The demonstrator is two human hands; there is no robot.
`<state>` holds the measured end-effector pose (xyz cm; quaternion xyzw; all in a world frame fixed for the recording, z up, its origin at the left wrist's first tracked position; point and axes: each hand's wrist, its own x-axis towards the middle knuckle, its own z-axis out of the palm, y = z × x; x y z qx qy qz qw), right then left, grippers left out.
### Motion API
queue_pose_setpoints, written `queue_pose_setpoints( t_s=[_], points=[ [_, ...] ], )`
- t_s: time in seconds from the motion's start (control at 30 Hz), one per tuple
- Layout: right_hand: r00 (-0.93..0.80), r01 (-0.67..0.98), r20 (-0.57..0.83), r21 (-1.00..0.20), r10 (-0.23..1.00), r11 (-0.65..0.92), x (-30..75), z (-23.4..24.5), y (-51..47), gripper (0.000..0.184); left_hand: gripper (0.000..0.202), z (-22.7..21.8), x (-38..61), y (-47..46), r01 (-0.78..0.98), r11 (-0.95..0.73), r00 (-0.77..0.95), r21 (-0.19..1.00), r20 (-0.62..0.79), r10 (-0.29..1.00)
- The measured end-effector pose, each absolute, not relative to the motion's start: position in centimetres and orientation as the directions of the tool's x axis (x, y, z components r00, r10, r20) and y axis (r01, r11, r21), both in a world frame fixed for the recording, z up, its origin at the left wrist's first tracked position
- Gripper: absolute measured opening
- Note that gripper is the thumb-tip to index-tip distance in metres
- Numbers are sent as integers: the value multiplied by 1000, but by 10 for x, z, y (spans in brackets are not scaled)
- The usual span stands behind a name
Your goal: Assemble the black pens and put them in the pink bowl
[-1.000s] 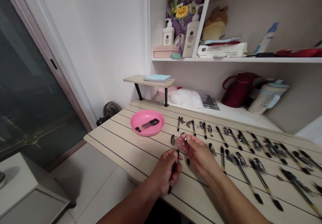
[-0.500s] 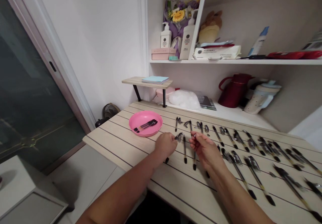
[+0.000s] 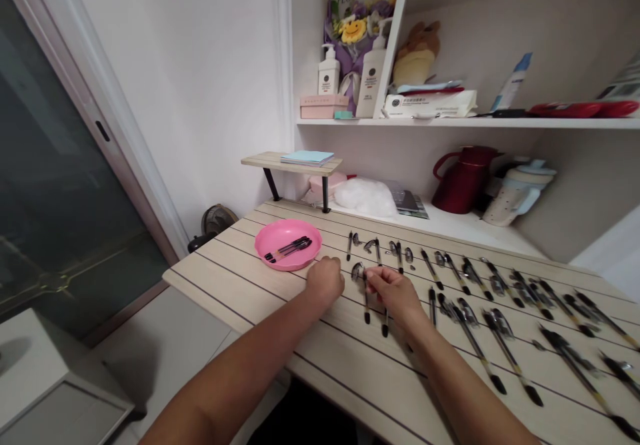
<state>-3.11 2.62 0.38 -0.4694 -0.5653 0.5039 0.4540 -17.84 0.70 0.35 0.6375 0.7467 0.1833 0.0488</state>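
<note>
My left hand (image 3: 326, 280) rests curled on the slatted wooden table (image 3: 235, 278), just right of a pink plate (image 3: 263, 257) that holds a few black pens (image 3: 289, 248). What its fingers hold is hidden. My right hand (image 3: 395, 292) lies beside it, with its fingertips pinched on the upper end of a black pen (image 3: 367, 304) lying on the table. A loose pen cap (image 3: 357, 270) sits between the two hands. Several more pens and caps (image 3: 475, 342) are laid out in rows to the right.
A small riser shelf (image 3: 293, 162) with a blue notepad (image 3: 307, 157) stands at the table's back. Behind it are a white bag (image 3: 361, 196), a red jug (image 3: 463, 178) and a wall shelf with lotion bottles (image 3: 327, 70). A glass door (image 3: 50, 185) is on the left.
Both hands have moved forward and down from mid-air to the table. The pen that stuck out of my left hand is now out of sight. My right hand reached to a pen on the table.
</note>
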Motion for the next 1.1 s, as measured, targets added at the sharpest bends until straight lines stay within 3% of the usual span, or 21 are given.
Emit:
queue_pose_setpoints(
  t_s=[0.1,0.2,0.37,0.53,0.7,1.1],
  points=[
    [-221,346,119,-918,968,192,-39,5,35,21,23,1,-182,8,933,121,-185,339,163,969],
    [-305,620,112,-730,946,286,-49,10,47,18,24,-1,-183,7,930,122,-189,346,166,968],
    [-321,767,90,-559,943,315,-70,17,59,11,25,1,-186,3,928,85,-173,364,214,961],
    [-334,843,64,-425,940,328,-88,15,60,17,27,7,-189,0,911,177,-247,373,149,957],
    [-364,860,56,-364,930,359,-95,13,56,19,27,4,-190,-1,915,236,-283,327,105,953],
    [-374,791,121,-476,919,385,-55,27,57,21,25,1,-189,-1,934,206,-251,292,125,960]
  ],
)
